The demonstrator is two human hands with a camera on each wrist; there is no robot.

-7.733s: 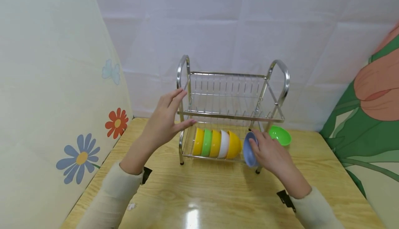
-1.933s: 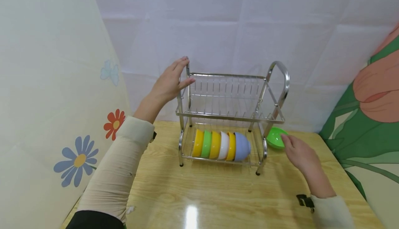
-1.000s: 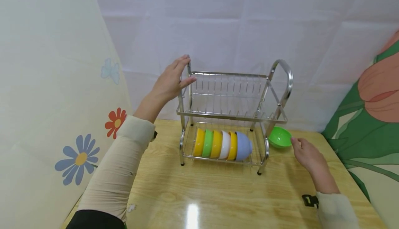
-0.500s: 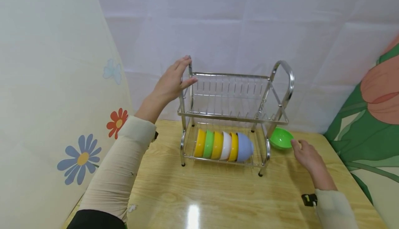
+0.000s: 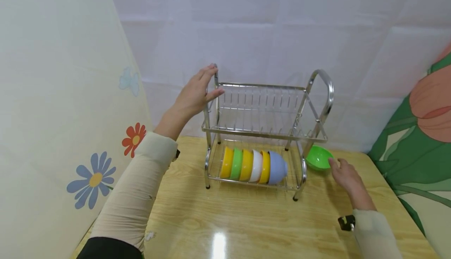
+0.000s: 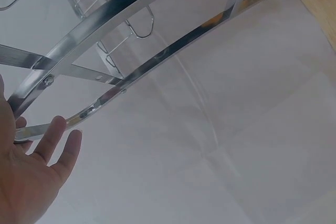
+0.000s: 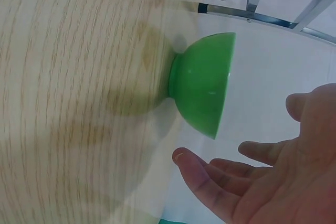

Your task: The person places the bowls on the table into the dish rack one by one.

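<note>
A two-tier metal dish rack (image 5: 264, 134) stands on the table. On its lower tier, bowls sit on edge in a row: a yellow bowl (image 5: 227, 162), a green bowl (image 5: 236, 164), then yellow, white (image 5: 256, 166) and yellow ones, ending in a blue bowl (image 5: 277, 167) at the right. My left hand (image 5: 195, 94) rests on the rack's left handle (image 6: 100, 103), fingers fairly straight and thumb apart. Beside the rack's right leg, another green bowl (image 7: 202, 85) stands upright on the table. My right hand (image 7: 273, 177) is close to it, fingers spread, apart from it and holding nothing.
The rack's upper tier (image 5: 260, 108) shows bare wire slots. A white cloth (image 5: 253, 24) hangs behind the table (image 5: 190, 212). Flower-printed panels stand at the left (image 5: 53, 94) and right (image 5: 433, 106).
The blue bowl, earlier in my right hand, now sits at the row's end. My left hand has risen onto the rack's handle. My right hand has moved right, beside the green bowl, its fingers spreading.
</note>
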